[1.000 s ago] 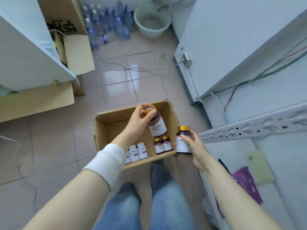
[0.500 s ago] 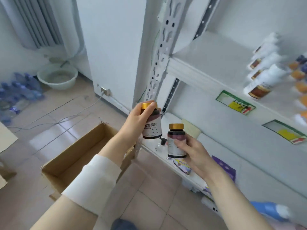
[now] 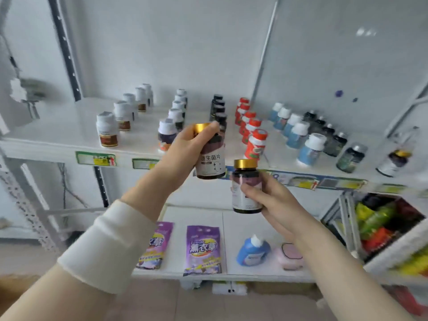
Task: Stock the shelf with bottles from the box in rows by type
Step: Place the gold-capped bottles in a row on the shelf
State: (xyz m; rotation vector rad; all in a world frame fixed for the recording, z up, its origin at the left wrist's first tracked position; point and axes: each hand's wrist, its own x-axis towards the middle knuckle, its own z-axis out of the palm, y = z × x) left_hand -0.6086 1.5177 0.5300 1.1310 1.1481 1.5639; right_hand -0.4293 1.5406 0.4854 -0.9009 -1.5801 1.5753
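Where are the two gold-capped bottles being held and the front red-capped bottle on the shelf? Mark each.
left-hand bottle (image 3: 212, 163): head view, on its white label.
right-hand bottle (image 3: 245, 163): head view, on its gold cap.
front red-capped bottle (image 3: 254, 148): head view, on its red body.

L hand (image 3: 185, 156) covers half the gold cap & upper body of the dark white-labelled bottle (image 3: 212, 163), plus the front of the black-capped bottle row (image 3: 218, 110). R hand (image 3: 271, 200) fingers hide part of the label on the second dark gold-capped bottle (image 3: 245, 174). Green-yellow shelf-edge price tags (image 3: 96, 158): too blurred to read. White wire basket (image 3: 342, 212) of coloured packets: cut off at the rt edge. Left purple pouch (image 3: 155, 249) partly behind the white cuff (image 3: 108, 246).
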